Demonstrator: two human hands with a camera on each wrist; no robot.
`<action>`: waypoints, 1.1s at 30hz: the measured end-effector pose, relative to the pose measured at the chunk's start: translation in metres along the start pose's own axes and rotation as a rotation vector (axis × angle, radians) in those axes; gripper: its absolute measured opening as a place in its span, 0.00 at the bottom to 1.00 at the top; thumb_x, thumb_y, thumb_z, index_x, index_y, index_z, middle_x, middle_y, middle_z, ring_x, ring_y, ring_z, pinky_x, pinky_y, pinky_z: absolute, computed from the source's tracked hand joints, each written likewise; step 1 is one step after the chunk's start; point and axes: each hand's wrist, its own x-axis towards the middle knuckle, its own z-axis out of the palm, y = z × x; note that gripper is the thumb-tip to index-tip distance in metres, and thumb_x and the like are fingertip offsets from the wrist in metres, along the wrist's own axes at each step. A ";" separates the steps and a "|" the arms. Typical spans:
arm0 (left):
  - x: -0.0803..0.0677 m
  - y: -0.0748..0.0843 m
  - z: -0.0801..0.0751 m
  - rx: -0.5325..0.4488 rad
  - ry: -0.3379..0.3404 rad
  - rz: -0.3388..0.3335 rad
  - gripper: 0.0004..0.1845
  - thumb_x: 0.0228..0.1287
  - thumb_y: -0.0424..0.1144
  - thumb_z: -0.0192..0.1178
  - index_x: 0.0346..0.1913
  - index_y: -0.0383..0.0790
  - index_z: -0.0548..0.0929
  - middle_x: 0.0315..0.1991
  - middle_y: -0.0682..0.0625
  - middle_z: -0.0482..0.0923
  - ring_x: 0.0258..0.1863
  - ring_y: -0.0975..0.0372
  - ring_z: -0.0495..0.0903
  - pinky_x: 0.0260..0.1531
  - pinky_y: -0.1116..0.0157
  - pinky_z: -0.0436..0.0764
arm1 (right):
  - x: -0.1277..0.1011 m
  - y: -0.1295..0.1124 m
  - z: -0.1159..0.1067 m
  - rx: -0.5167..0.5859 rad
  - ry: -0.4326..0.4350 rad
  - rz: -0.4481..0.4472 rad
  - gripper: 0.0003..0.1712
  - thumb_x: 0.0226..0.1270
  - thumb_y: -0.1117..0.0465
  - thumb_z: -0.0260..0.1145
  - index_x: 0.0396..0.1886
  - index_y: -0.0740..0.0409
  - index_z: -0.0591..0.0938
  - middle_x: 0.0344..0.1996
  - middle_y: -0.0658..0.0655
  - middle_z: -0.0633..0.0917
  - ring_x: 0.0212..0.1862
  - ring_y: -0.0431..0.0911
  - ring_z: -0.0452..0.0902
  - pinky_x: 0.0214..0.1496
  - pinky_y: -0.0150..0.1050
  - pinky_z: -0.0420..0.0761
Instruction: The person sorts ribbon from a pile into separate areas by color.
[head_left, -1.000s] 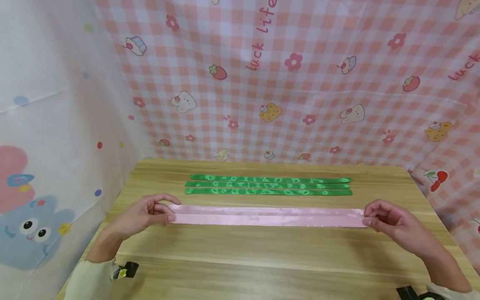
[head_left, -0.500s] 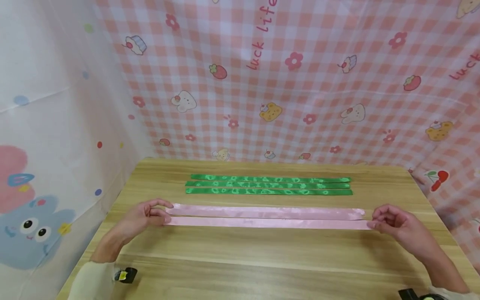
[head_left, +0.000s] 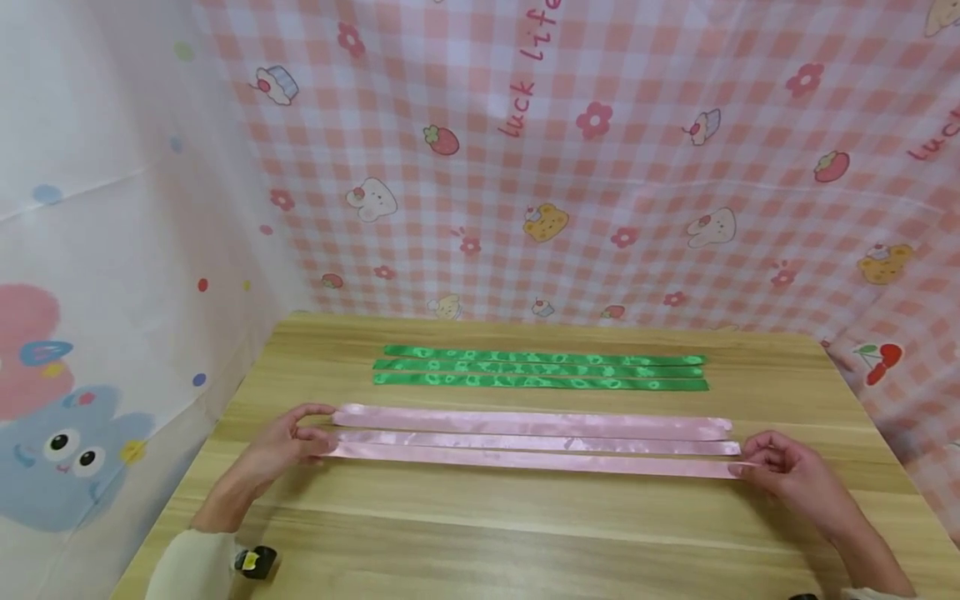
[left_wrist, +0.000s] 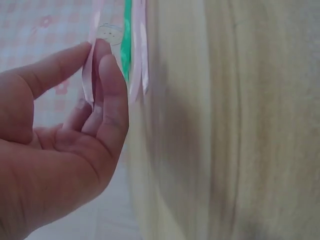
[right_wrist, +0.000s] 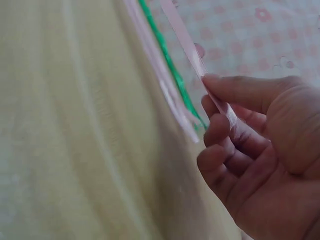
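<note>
Three pink ribbons run left to right across the wooden table [head_left: 480, 533]. The far pink ribbon [head_left: 532, 423] and the middle pink ribbon [head_left: 536, 442] lie flat. The near pink ribbon [head_left: 532, 460] is stretched between my hands. My left hand [head_left: 321, 448] pinches its left end, which in the left wrist view shows as the ribbon end [left_wrist: 89, 75] between thumb and fingers. My right hand [head_left: 747, 469] pinches its right end [right_wrist: 220, 102] just above the table.
Three green patterned ribbons [head_left: 540, 370] lie side by side behind the pink ones. A pink checked cloth [head_left: 600, 167] hangs behind the table and a white printed cloth [head_left: 90, 292] at the left. A black wrist device [head_left: 257, 562] sits on my left sleeve.
Both hands have drawn the held pink ribbon toward me, off the other pink ribbons. A second pink ribbon now lies on its own, so three pink strips show side by side.
</note>
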 end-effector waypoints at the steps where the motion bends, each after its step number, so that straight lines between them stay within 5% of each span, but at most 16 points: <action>1: 0.001 0.000 0.002 0.009 0.022 -0.017 0.33 0.65 0.28 0.63 0.69 0.27 0.60 0.36 0.46 0.86 0.36 0.57 0.85 0.39 0.62 0.84 | 0.000 0.001 0.001 -0.003 0.014 0.005 0.13 0.63 0.69 0.70 0.40 0.69 0.74 0.23 0.43 0.81 0.22 0.35 0.71 0.20 0.36 0.72; 17: 0.008 -0.010 0.012 0.062 0.217 -0.147 0.35 0.59 0.27 0.68 0.67 0.28 0.63 0.33 0.46 0.87 0.31 0.62 0.84 0.33 0.66 0.84 | 0.004 0.017 0.009 -0.126 0.087 0.009 0.16 0.62 0.69 0.71 0.43 0.67 0.72 0.20 0.44 0.83 0.19 0.33 0.68 0.19 0.33 0.68; 23: 0.010 -0.011 0.012 0.095 0.242 -0.179 0.37 0.57 0.30 0.71 0.67 0.28 0.64 0.34 0.47 0.87 0.30 0.64 0.84 0.31 0.67 0.82 | 0.006 0.020 0.012 -0.179 0.131 -0.051 0.18 0.58 0.72 0.73 0.42 0.68 0.72 0.19 0.47 0.85 0.23 0.30 0.73 0.26 0.27 0.67; 33: 0.009 -0.012 0.012 0.131 0.251 -0.182 0.36 0.56 0.30 0.72 0.65 0.27 0.65 0.32 0.49 0.87 0.28 0.64 0.82 0.28 0.67 0.81 | 0.007 0.019 0.016 -0.240 0.142 -0.027 0.20 0.57 0.69 0.74 0.42 0.67 0.72 0.18 0.48 0.85 0.22 0.31 0.71 0.26 0.28 0.66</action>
